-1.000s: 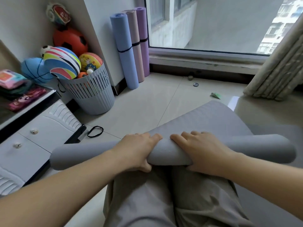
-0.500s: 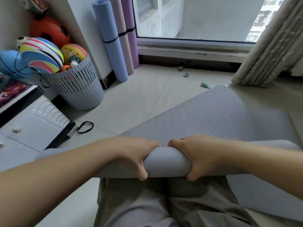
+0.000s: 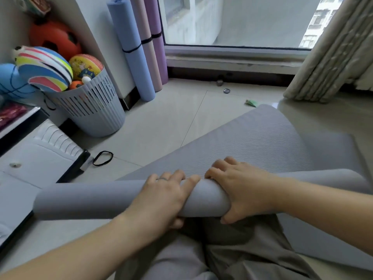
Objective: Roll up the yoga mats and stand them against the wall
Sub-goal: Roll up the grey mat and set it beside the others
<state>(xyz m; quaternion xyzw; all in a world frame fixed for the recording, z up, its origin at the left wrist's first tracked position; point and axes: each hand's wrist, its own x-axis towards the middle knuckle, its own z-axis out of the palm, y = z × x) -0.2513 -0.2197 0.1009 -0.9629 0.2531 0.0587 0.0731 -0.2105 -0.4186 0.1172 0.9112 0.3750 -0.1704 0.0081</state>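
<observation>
– While both hands are on it, where does the grey mat (image 3: 84,201) sit relative to the basket (image 3: 94,110)?
– Rolled part lies crosswise over the person's lap, nearer the camera than the basket and mostly to its right. The flat tail (image 3: 258,138) runs out over the floor (image 3: 161,122), right of the basket.
– Grip?
– Left hand (image 3: 161,197) and right hand (image 3: 242,190) are side by side at mid-roll. Fingers (image 3: 177,176) are curled over the top, thumbs tucked under. Both clamp the roll and hold nothing else.
– Handling?
– Looks like foam: light, soft, springy. The face is ribbed, so probably grippy, not slippery. Not fragile. My worry is the roll loosening or telescoping, since both ends hang free outside the hands.
– Where to hold?
– For rolling, I'd spread the hands wider toward the ends to keep the edges square. For carrying, one hand wrapped round the middle should do, squeezed tight.
– Tie?
– Black band (image 3: 103,158) lies on the floor just in front of the basket, near the roll's left end.
– Destination?
– Three rolled mats (image 3: 133,57) stand against the wall just right of the basket, each banded. Presumably this one goes beside them.
</observation>
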